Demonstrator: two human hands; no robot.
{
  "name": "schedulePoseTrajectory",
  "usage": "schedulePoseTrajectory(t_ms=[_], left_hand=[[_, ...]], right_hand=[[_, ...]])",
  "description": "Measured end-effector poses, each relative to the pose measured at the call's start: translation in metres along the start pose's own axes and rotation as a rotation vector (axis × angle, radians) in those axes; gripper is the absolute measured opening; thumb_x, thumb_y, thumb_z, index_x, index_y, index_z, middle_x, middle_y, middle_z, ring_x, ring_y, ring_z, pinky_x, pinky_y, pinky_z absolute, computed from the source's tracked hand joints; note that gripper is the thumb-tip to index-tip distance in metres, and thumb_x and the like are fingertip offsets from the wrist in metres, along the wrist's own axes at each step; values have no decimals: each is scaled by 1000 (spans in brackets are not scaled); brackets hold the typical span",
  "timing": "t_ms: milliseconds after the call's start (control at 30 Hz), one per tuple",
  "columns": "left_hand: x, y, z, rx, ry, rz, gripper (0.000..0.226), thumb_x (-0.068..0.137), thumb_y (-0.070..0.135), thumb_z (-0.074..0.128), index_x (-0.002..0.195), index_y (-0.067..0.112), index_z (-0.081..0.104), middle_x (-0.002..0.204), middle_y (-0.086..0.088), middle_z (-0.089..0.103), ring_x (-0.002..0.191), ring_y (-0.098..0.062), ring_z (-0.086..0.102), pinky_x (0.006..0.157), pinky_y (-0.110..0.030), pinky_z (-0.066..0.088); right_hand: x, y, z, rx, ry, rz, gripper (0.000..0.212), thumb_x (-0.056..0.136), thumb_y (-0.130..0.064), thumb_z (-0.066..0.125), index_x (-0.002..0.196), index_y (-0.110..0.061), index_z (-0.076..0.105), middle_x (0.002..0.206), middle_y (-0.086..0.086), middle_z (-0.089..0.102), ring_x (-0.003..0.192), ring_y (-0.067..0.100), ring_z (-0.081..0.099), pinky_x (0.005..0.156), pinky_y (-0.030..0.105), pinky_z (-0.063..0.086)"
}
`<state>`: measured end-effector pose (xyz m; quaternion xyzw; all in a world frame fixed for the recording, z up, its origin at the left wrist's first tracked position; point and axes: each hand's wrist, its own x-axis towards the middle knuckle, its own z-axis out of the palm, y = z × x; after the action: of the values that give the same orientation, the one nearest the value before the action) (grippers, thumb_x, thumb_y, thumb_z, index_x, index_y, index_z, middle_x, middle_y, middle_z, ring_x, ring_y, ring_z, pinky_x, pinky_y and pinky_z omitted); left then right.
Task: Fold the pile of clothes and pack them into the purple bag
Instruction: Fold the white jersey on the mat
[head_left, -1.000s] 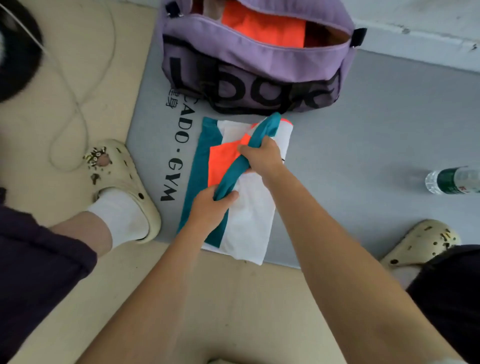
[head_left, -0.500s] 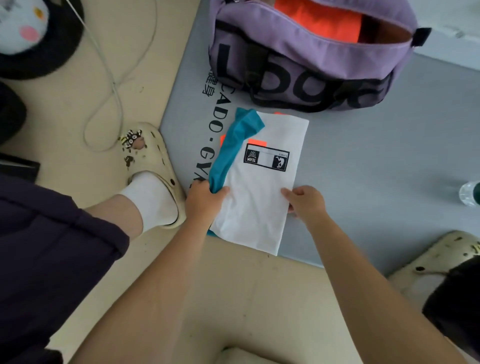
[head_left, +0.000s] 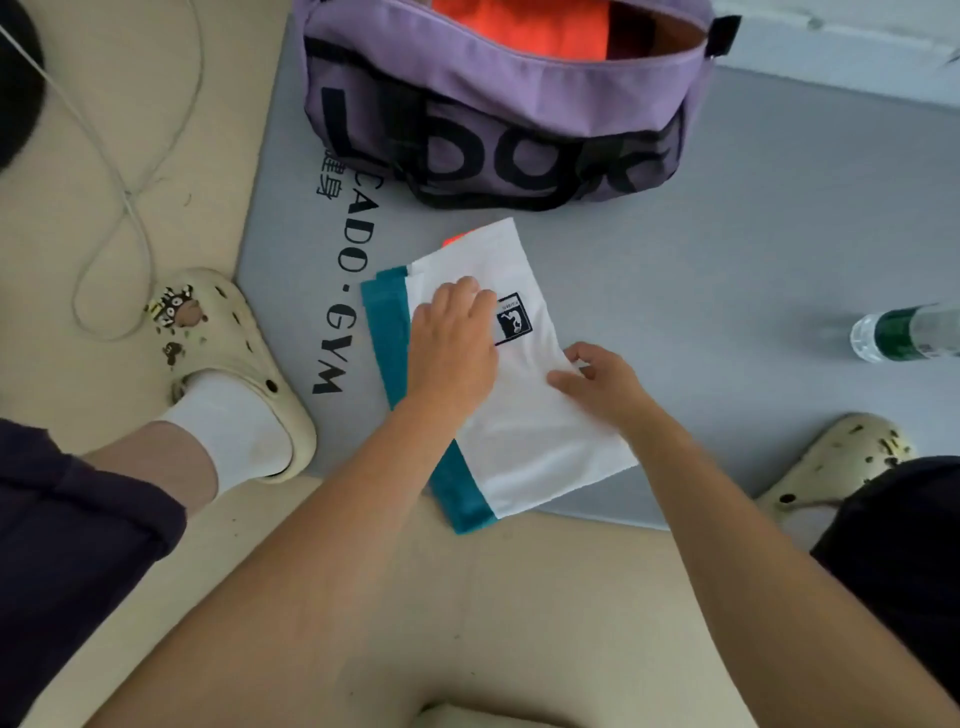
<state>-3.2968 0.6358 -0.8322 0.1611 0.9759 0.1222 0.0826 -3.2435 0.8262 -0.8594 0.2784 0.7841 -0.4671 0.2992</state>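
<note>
The purple bag (head_left: 498, 119) is cut off by the top edge, so its opening and the orange garment (head_left: 519, 26) inside show only in part, and the black lettering on its side folds out of reading. The left hand (head_left: 452, 348) covers part of the folded white garment (head_left: 540, 441) and hides the left side of its black label (head_left: 514, 319), whose small print is too blurred to read. The water bottle (head_left: 904, 332) runs off the right edge.

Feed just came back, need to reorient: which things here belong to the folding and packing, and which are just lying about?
Job: folded garment, left hand pressing it, right hand at its edge, purple bag, orange clothing inside.

Lying about: water bottle, white cable, grey mat.
</note>
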Motion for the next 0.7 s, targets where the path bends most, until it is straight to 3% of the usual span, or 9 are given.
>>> schedulePoseTrajectory(t_ms=[100, 200, 267, 333, 433, 500, 567, 633, 700], left_hand=[[32, 34, 16, 153, -275, 321, 49, 88, 6, 53, 135, 18, 44, 155, -5, 30, 145, -26, 19, 113, -42, 22], [61, 49, 26, 254, -446, 474, 50, 91, 16, 55, 139, 19, 42, 154, -3, 32, 147, -24, 18, 117, -47, 9], [79, 51, 30, 257, -477, 435, 48, 89, 27, 60, 134, 20, 47, 140, -4, 45, 135, -25, 35, 114, -47, 15], [97, 49, 31, 289, -515, 341, 43, 86, 42, 64, 121, 19, 54, 126, -6, 54, 123, -27, 45, 106, -44, 24], [118, 33, 27, 198, -630, 195, 36, 83, 53, 66, 81, 20, 53, 95, -3, 57, 98, -28, 54, 79, -34, 34], [124, 18, 24, -15, -701, 85, 42, 83, 50, 69, 69, 17, 48, 81, -2, 54, 84, -27, 53, 63, -32, 35], [125, 7, 24, -143, -625, 40, 31, 85, 44, 68, 81, 15, 58, 87, -5, 60, 86, -30, 56, 70, -36, 42], [116, 3, 29, -50, -335, 95, 24, 90, 33, 63, 108, 18, 62, 106, -6, 64, 100, -32, 58, 85, -39, 41], [95, 8, 36, 71, -22, 165, 30, 90, 21, 57, 120, 16, 58, 116, -10, 60, 107, -34, 55, 90, -42, 35]], right_hand=[[15, -2, -36, -248, -118, -53, 11, 81, -30, 74, 83, -25, 64, 68, -16, 53, 57, -5, 49, 55, 8, 37], [32, -7, -71, -418, -134, -97, 14, 79, -29, 77, 86, -31, 64, 75, -17, 52, 73, 6, 52, 64, 19, 36], [44, -9, -88, -424, -12, -158, 12, 80, -26, 75, 87, -27, 64, 76, -9, 56, 78, 17, 55, 63, 23, 39], [53, -9, -97, -449, 140, -212, 16, 82, -27, 72, 96, -22, 65, 89, -2, 62, 89, 23, 58, 77, 28, 41], [60, -8, -96, -699, 380, -300, 29, 87, -29, 64, 112, -17, 60, 107, 8, 62, 107, 31, 52, 95, 39, 31], [55, -5, -87, -835, 582, -393, 37, 88, -29, 61, 121, -12, 55, 116, 12, 56, 112, 34, 49, 99, 43, 31], [47, 0, -70, -858, 694, -525, 41, 89, -30, 57, 125, -10, 53, 128, 14, 54, 122, 34, 48, 103, 44, 34], [41, 6, -49, -823, 637, -642, 45, 92, -32, 54, 129, -7, 54, 141, 16, 50, 134, 34, 44, 108, 48, 35], [37, 14, -27, -847, 523, -698, 49, 95, -34, 51, 136, -7, 52, 149, 16, 42, 140, 34, 37, 110, 51, 34]])
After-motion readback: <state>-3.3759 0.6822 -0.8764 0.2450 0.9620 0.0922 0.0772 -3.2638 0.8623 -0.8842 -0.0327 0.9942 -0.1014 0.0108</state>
